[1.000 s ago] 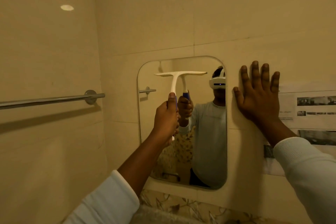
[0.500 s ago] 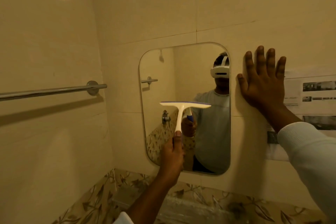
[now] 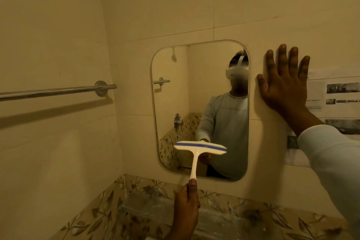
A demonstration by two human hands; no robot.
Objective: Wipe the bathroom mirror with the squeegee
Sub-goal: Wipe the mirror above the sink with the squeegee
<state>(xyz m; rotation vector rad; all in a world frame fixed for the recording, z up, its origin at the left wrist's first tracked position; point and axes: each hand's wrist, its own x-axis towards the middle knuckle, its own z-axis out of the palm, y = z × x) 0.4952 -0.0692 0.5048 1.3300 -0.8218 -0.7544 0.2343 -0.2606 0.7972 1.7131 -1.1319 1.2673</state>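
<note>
The left hand [image 3: 187,198] grips the white plastic squeegee [image 3: 198,149] near the bottom edge of the shiny round-cornered mirror [image 3: 194,93], the right hand [image 3: 284,85] spread flat on the smooth wall [image 3: 253,15].

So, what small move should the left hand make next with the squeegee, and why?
Probably draw the squeegee down to the bottom edge of the mirror: the left hand grips its handle, and the blade sits low on the glass with a bare strip below.

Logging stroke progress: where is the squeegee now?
In the head view, the squeegee is low over the mirror, left of its centre, handle gripped by the left hand.
</note>
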